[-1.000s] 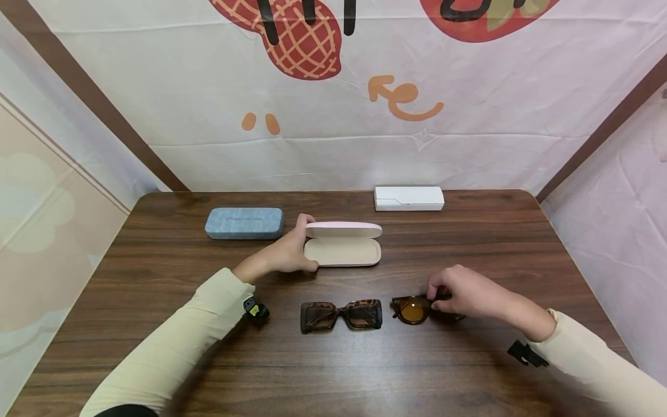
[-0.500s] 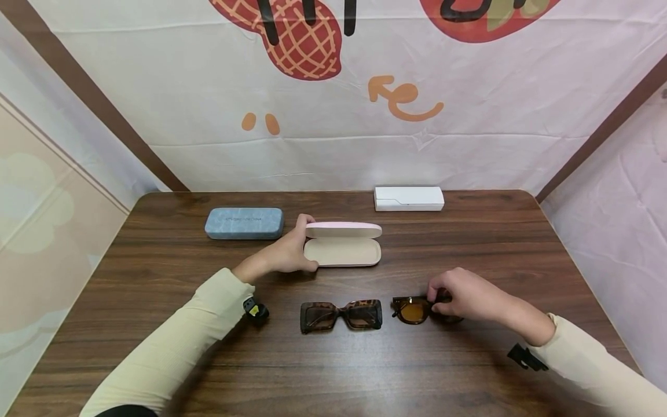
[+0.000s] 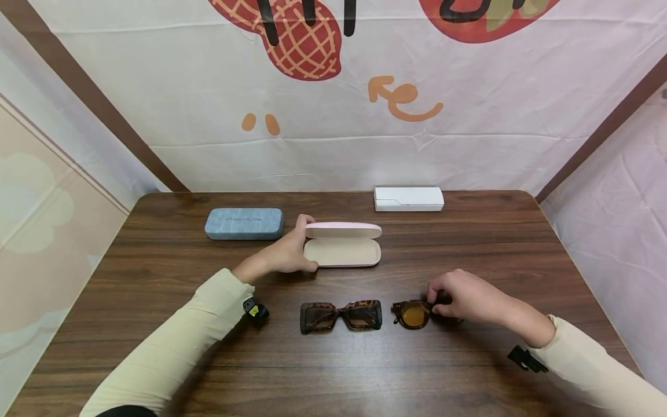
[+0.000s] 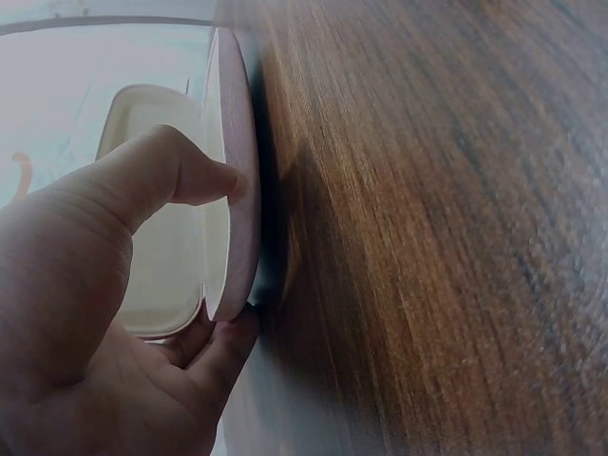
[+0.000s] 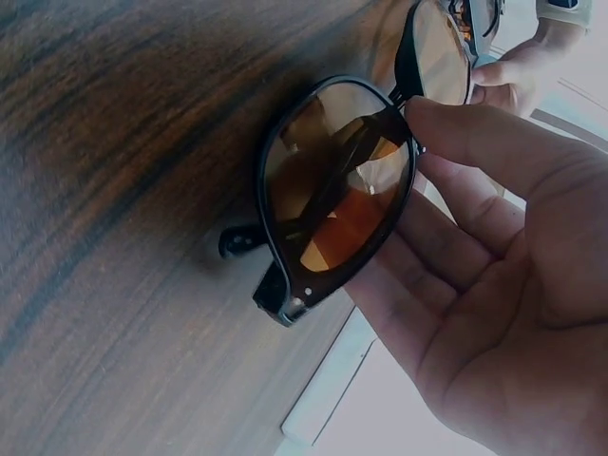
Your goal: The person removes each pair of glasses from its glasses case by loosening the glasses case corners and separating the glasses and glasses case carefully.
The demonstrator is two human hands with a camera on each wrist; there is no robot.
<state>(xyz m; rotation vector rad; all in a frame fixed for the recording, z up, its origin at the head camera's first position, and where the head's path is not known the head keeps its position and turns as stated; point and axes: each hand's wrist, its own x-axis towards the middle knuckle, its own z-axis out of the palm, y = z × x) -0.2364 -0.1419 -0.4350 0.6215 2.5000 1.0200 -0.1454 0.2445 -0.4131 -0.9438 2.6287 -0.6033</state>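
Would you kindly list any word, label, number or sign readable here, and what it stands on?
Nothing reads as a word or number.
Blue case: one line of lettering, too small and blurred.
Backdrop: black strokes, perhaps letters, cut off by the picture's top edge; unreadable.
Also on it: a curled orange arrow, without words.
Pink case, amber-lensed sunglasses: no lettering visible.
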